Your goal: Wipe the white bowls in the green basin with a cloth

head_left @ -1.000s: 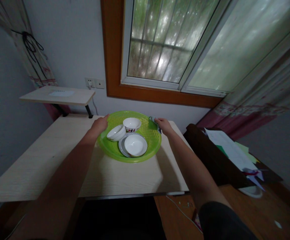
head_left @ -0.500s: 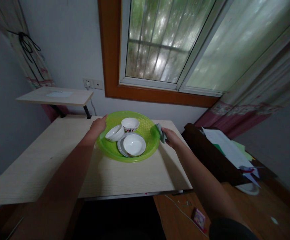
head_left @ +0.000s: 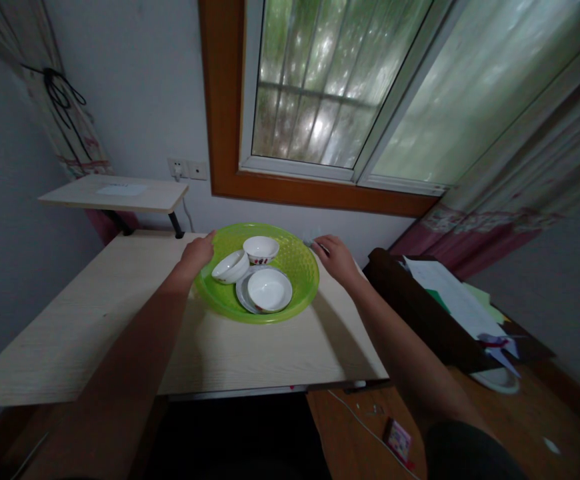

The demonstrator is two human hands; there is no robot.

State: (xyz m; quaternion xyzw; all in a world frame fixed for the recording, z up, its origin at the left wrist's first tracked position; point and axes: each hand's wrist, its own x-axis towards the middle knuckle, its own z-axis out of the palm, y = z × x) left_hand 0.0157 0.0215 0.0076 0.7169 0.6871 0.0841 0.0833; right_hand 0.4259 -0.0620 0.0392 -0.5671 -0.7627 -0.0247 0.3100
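Note:
A round green plastic basin (head_left: 302,300) stands on the pale wooden desk. Inside it are a tilted white bowl (head_left: 231,267), an upright white bowl (head_left: 261,248) with a printed pattern, and another white bowl (head_left: 270,291) resting on a plate (head_left: 243,295). My left hand (head_left: 198,255) is closed on the basin's left rim. By the right rim, my right hand (head_left: 334,257) is closed on a greyish cloth (head_left: 309,243), which is mostly hidden behind the hand and the basin edge.
The desk (head_left: 280,357) carries a small raised shelf (head_left: 120,193) at back left. A wall with a window (head_left: 315,87) rises behind. To the right stands a dark brown piece of furniture (head_left: 410,307) with papers (head_left: 450,293) on it. A pink box (head_left: 398,437) lies on the floor.
My right hand has moved up and slightly back along the basin's right rim with the cloth. My left hand keeps its place on the rim, and the dishes sit as before.

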